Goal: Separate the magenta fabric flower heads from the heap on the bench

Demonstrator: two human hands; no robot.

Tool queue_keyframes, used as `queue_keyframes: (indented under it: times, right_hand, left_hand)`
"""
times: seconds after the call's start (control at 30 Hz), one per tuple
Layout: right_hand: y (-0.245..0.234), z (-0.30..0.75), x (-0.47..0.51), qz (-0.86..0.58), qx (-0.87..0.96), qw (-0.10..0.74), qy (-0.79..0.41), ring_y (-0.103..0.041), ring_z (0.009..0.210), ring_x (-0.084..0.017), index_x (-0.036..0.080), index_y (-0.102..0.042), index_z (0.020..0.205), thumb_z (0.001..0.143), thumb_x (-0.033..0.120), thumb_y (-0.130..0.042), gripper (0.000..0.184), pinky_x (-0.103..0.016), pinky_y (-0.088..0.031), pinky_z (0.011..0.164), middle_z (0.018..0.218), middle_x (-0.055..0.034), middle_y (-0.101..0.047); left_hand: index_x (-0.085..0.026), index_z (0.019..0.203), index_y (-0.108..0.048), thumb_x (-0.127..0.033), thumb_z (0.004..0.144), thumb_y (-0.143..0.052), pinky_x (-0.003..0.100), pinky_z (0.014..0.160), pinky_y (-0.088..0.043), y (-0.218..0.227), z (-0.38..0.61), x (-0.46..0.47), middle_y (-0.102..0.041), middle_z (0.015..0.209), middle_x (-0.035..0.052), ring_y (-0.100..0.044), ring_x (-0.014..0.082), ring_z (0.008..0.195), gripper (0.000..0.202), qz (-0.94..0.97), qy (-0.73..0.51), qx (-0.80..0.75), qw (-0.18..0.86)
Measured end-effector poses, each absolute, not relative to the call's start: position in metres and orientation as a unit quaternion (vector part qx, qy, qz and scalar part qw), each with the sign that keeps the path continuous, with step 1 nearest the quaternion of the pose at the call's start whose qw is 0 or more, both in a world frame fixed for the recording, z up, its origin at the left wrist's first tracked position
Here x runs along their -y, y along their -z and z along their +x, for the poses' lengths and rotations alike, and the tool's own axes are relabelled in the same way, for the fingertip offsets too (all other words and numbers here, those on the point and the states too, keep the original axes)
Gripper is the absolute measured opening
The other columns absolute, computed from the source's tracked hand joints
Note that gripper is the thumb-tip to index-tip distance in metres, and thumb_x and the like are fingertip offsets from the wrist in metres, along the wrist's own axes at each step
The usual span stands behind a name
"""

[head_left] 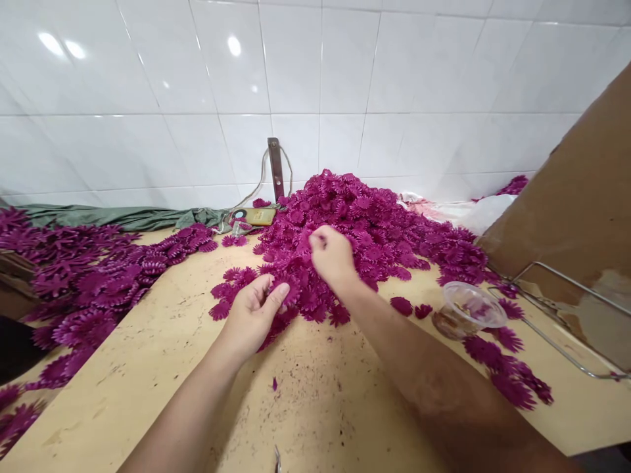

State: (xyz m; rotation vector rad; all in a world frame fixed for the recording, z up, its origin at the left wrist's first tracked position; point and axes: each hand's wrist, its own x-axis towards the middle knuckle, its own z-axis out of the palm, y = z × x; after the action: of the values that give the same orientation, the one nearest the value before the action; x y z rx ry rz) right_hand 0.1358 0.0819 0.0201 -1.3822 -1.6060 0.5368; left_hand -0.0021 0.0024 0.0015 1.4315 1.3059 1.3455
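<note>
A tall heap of magenta flower-shaped petal pieces (355, 217) rises on the table in front of me. At its near left edge, my left hand (251, 316) is closed, thumb against the fingers, on one magenta petal piece (292, 289). Over the front of the heap, my right hand (334, 258) is curled with fingers and thumb together. What it pinches, if anything, blends into the magenta behind it and I cannot make it out. The two hands are apart, the right one farther forward.
A clear plastic tub (468, 312) stands to the right, beside loose petal pieces. A cardboard sheet (566, 197) and metal wire frame (566, 282) are at far right. More pieces (113, 282) lie left. A yellowish device (259, 216) rests near the tiled wall (197, 151).
</note>
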Motion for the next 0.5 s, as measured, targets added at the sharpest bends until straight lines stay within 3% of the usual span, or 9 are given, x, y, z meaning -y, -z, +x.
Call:
queue_keyframes:
  times: [0.1, 0.17, 0.27, 0.37, 0.5]
  right_hand:
    - [-0.023, 0.151, -0.092, -0.599, 0.627, 0.459, -0.196, -0.054, 0.072, -0.016, 0.015, -0.059, 0.084, 0.076, 0.015, -0.045, 0.016, -0.031, -0.043, 0.072, 0.078, -0.0046, -0.059]
    - [-0.026, 0.15, -0.088, -0.585, 0.657, 0.428, -0.205, -0.056, 0.087, -0.019, 0.014, -0.059, 0.101, 0.074, 0.014, -0.051, 0.029, -0.035, -0.043, 0.081, 0.099, -0.0107, -0.058]
    - [-0.033, 0.136, -0.071, -0.524, 0.725, 0.406, -0.189, -0.049, 0.109, -0.022, 0.016, -0.056, 0.113, 0.073, 0.015, -0.056, 0.041, -0.039, -0.037, 0.094, 0.119, -0.0143, -0.051]
    - [-0.041, 0.124, -0.053, -0.445, 0.765, 0.387, -0.261, -0.057, 0.094, -0.018, 0.016, -0.063, 0.096, 0.078, 0.019, -0.052, 0.021, -0.036, -0.044, 0.087, 0.101, -0.0092, -0.063]
    - [-0.038, 0.117, -0.042, -0.378, 0.787, 0.325, -0.364, -0.059, 0.07, -0.012, 0.015, -0.063, 0.079, 0.076, 0.021, -0.057, 0.01, -0.027, -0.047, 0.068, 0.079, -0.004, -0.066]
  left_hand:
    - [-0.018, 0.059, -0.051, -0.043, 0.064, -0.065, 0.022, 0.057, -0.039, -0.003, 0.0, -0.001, -0.049, 0.054, -0.0046, -0.045, 0.0095, 0.054, 0.029, 0.555, -0.53, -0.497, 0.405]
    - [-0.017, 0.064, -0.055, -0.043, 0.06, -0.068, 0.023, 0.06, -0.042, -0.002, 0.0, -0.004, -0.055, 0.058, -0.0029, -0.05, 0.0109, 0.057, 0.029, 0.536, -0.534, -0.487, 0.437]
    - [-0.016, 0.065, -0.057, -0.043, 0.055, -0.071, 0.022, 0.055, -0.042, 0.001, -0.002, -0.009, -0.057, 0.058, -0.002, -0.051, 0.0099, 0.053, 0.031, 0.502, -0.539, -0.497, 0.459]
    - [-0.017, 0.056, -0.051, -0.045, 0.054, -0.07, 0.019, 0.042, -0.032, 0.001, -0.007, -0.011, -0.052, 0.047, -0.0039, -0.041, 0.0065, 0.041, 0.034, 0.476, -0.543, -0.534, 0.44]
    - [-0.017, 0.05, -0.044, -0.051, 0.056, -0.067, 0.019, 0.038, -0.023, 0.001, -0.01, -0.012, -0.039, 0.039, -0.0075, -0.03, 0.0045, 0.037, 0.041, 0.469, -0.558, -0.545, 0.414]
